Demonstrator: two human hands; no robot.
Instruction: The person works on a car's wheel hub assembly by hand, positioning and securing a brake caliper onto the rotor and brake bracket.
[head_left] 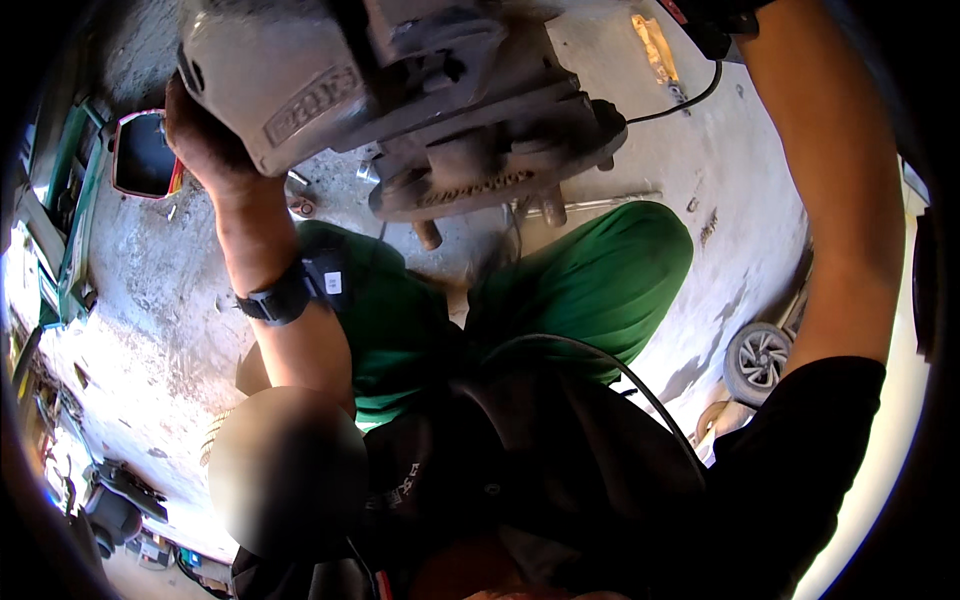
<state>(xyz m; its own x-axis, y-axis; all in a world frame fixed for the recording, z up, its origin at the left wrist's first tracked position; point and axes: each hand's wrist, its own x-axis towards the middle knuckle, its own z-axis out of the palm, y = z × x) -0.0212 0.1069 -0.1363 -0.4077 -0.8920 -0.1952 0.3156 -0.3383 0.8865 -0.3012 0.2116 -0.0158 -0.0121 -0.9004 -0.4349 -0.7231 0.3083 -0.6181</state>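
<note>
A large grey brake caliper [270, 60] with raised lettering fills the upper middle of the head view, close to me. Beside it sits a dark, rusty wheel hub [480, 165] with studs sticking out of its flange. My left hand [208, 150] is against the caliper's left edge, its fingers curled behind the metal and mostly hidden. A black strap with a small device is on that wrist. My right arm [825, 150] reaches up along the right side, with a black wrist device [708, 25] at the top edge. The right hand itself lies outside the picture.
A dark open container with a red rim [147, 155] stands on the floor left of my hand. Small metal tools [302, 205] lie beneath the caliper. A yellowish packet [655, 48] is at the upper right, near a black cable [690, 103]. A spoked wheel [757, 363] rests farther right.
</note>
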